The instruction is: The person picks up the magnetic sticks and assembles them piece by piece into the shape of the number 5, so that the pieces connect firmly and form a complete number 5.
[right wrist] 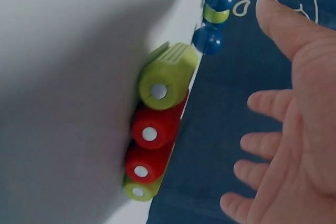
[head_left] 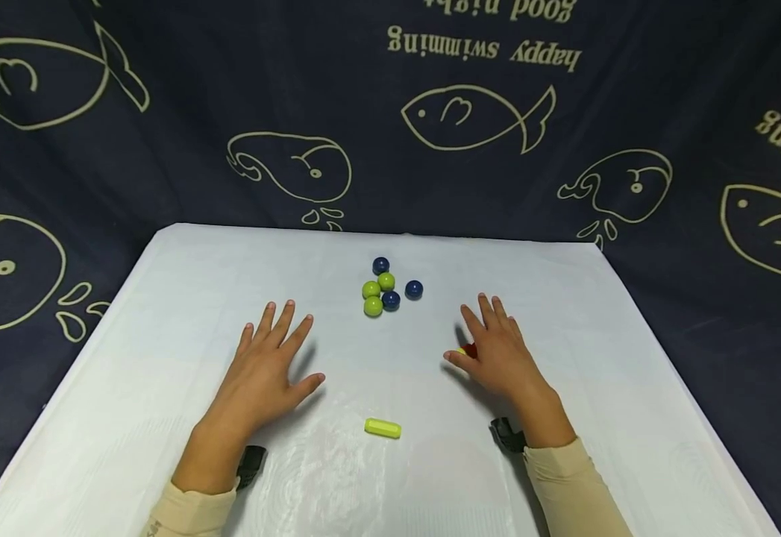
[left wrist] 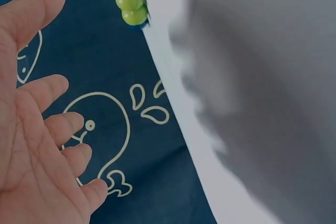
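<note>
Both hands are held over the white table with fingers straight and spread, gripping nothing. My left hand [head_left: 259, 380] is on the left side, shadow beneath it; its palm shows in the left wrist view. Over the right side, my right hand [head_left: 500, 354] covers most of a small group of short, thick sticks. The right wrist view shows that group: a yellow-green stick [right wrist: 165, 77], two red sticks [right wrist: 152, 129] and another yellow-green stick [right wrist: 140, 188], each with a white round centre at its end. A lone yellow-green stick [head_left: 383, 428] lies between the wrists.
Beyond the hands, three green balls [head_left: 373, 306] and three blue balls [head_left: 413, 290] sit in a loose cluster on the white tabletop [head_left: 336, 477]. A dark blue cloth [head_left: 390, 194] with fish and whale drawings hangs behind the table's far edge.
</note>
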`<state>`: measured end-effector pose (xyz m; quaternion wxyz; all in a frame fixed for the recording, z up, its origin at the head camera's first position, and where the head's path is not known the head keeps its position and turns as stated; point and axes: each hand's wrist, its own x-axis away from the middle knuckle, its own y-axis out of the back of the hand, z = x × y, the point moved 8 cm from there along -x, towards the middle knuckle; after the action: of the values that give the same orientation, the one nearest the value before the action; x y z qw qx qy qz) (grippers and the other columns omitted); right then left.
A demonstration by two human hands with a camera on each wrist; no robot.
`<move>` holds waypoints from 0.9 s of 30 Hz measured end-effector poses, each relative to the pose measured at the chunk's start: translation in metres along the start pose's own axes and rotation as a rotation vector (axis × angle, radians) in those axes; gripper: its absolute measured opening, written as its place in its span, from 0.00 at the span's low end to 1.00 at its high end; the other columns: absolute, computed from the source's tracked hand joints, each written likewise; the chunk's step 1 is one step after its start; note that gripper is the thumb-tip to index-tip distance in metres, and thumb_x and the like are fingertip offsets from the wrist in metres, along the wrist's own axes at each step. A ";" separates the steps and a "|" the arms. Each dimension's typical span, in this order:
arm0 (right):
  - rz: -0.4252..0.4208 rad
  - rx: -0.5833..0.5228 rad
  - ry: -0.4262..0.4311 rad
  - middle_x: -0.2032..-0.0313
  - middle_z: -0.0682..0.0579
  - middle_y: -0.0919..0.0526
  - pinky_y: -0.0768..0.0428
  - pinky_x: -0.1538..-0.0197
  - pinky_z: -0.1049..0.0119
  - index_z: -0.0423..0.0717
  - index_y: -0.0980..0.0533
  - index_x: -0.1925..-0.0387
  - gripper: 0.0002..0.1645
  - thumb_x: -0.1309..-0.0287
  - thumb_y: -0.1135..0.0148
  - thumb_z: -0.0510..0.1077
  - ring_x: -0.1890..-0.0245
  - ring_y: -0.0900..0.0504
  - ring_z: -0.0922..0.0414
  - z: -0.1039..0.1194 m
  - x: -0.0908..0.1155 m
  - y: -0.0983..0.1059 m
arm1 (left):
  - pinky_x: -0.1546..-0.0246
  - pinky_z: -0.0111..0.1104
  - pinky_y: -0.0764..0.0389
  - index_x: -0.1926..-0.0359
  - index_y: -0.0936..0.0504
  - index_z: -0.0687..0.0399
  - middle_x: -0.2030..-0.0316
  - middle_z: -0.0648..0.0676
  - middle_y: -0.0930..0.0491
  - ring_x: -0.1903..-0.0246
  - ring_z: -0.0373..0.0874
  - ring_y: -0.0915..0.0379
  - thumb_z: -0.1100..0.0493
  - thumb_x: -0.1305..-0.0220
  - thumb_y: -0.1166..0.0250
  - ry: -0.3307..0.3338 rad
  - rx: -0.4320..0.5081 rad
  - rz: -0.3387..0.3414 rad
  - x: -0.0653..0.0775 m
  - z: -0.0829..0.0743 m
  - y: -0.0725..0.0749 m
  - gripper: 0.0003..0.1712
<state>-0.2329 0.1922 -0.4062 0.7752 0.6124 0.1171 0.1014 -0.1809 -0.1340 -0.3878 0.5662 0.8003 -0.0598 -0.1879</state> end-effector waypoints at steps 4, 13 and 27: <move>-0.050 -0.072 0.060 0.26 0.34 0.49 0.46 0.31 0.38 0.41 0.38 0.28 0.51 0.43 0.31 0.63 0.25 0.55 0.37 0.006 -0.006 0.007 | 0.33 0.63 0.52 0.26 0.36 0.52 0.25 0.61 0.49 0.25 0.61 0.63 0.39 0.45 0.27 -0.010 0.027 -0.001 0.002 -0.005 -0.001 0.50; -0.114 -0.155 0.104 0.28 0.36 0.42 0.36 0.35 0.41 0.39 0.36 0.29 0.46 0.42 0.28 0.55 0.31 0.40 0.37 0.011 -0.027 0.017 | 0.33 0.57 0.44 0.28 0.34 0.55 0.26 0.59 0.45 0.26 0.60 0.56 0.46 0.44 0.25 -0.025 0.307 0.055 0.009 -0.018 -0.015 0.47; -0.072 -0.497 -0.046 0.35 0.43 0.30 0.26 0.41 0.47 0.43 0.31 0.33 0.34 0.37 0.33 0.49 0.40 0.25 0.44 0.004 -0.079 -0.003 | 0.42 0.47 0.27 0.35 0.27 0.59 0.39 0.55 0.27 0.41 0.53 0.29 0.60 0.42 0.26 -0.092 0.538 0.076 0.012 -0.039 -0.035 0.34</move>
<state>-0.3066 0.1643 -0.4033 0.9075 0.4006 0.0927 0.0855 -0.1591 -0.0912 -0.4116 0.3366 0.9098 -0.1631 -0.1798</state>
